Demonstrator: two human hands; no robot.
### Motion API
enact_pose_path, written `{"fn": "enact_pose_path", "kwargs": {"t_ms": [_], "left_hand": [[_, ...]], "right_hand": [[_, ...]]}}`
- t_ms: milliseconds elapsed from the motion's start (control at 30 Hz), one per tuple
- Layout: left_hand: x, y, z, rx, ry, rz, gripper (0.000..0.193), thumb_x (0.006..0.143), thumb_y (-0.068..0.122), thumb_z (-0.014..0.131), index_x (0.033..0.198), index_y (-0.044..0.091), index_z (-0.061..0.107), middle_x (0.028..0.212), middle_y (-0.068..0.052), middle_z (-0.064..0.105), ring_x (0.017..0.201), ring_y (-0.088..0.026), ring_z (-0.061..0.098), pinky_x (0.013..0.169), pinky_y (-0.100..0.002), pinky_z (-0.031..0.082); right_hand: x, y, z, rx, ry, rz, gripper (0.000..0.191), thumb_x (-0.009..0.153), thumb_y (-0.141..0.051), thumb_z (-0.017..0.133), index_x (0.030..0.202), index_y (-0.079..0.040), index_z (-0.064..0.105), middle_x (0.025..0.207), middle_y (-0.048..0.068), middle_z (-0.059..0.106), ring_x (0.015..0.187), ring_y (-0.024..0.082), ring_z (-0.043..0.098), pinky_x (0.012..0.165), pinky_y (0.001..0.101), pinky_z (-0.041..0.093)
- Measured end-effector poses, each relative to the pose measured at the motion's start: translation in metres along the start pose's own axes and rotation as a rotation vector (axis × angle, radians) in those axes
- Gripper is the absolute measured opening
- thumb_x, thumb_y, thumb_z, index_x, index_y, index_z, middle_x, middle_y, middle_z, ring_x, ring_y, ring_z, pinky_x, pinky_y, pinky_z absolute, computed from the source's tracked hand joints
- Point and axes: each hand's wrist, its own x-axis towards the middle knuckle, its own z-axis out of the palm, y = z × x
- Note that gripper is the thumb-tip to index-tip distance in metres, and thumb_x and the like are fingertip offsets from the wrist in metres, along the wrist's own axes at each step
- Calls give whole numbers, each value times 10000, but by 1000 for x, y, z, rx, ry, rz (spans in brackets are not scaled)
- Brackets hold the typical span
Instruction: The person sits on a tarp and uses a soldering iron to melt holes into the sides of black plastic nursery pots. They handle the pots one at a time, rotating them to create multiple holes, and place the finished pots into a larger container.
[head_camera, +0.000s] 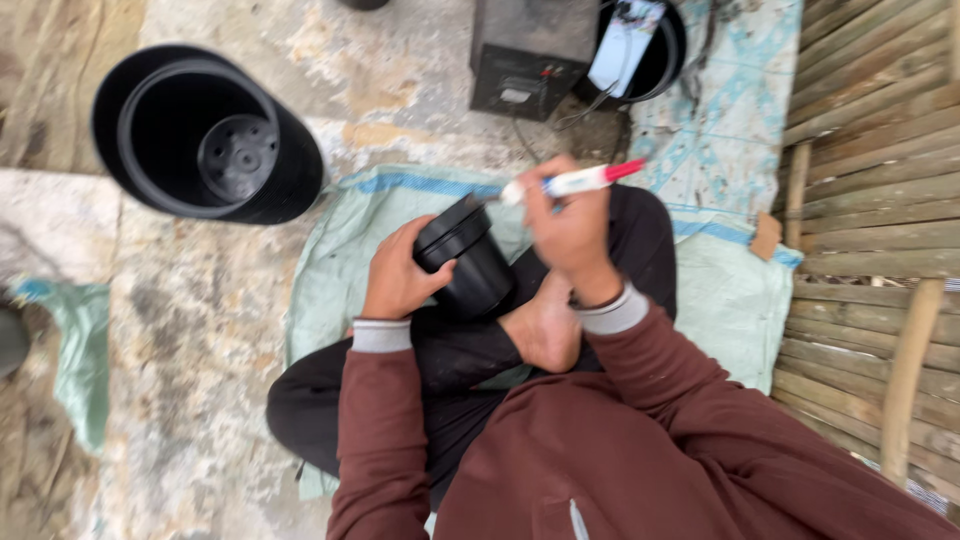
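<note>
Small black pot (465, 258): on the lap, tilted, grasped at its side by the left hand (398, 272). White marker with red cap (575, 181): clenched in the right hand (568, 230), just above the pot. Large black pot (205, 135): on the floor (200, 330), well apart. Pale sack (730, 290): underneath the seated person.

Outdoor work spot on a rough floor

Stained, patchy concrete floor (200, 330) under flat daylight; a pale green woven sack (735, 300) spread over it; a slatted bamboo wall (880, 150) at right; a dark box (530, 50) at top.
</note>
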Motion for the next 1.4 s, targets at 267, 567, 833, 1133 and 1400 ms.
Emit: {"fn": "enact_pose_path", "kwargs": {"t_ms": [267,567,833,1133,1400], "left_hand": [[-28,-27,-16,-638,9,4,782,762,279,874,1430,41,545,1299,-103,661,1243,-257,630,1120,-399,471],[-24,-27,-1,-981,186,75,1032,844,655,772,1575,40,384,1618,-160,398,1535,-291,382,1283,-437,306],[-21,25,-33,33,166,385,883,682,514,901,1392,91,590,1502,-153,543,1428,-361,479,1177,-493,367],[-12,19,-10,-8,1,222,630,683,352,913,1230,139,685,999,-51,637,960,-285,577,921,-402,422],[-3,-4,10,-12,109,-1,629,704,328,874,1257,125,654,1103,-70,672,1062,-290,617,956,-424,394]], "right_hand": [[17,27,-1,451,2,174,302,1137,-276,458,1226,-17,585,918,112,725,941,209,783,936,353,633],[9,53,25,694,58,517,403,1137,-276,463,1118,42,711,922,83,691,797,112,643,730,244,511],[-1,44,36,100,-9,59,159,1072,-105,565,1061,15,669,684,-8,590,587,52,528,529,222,391],[2,57,39,184,16,90,160,1062,-108,568,1076,23,658,705,14,650,601,58,622,550,214,508],[3,37,4,90,82,16,80,1027,-37,643,1058,36,650,761,42,671,645,76,666,560,211,527]]}}
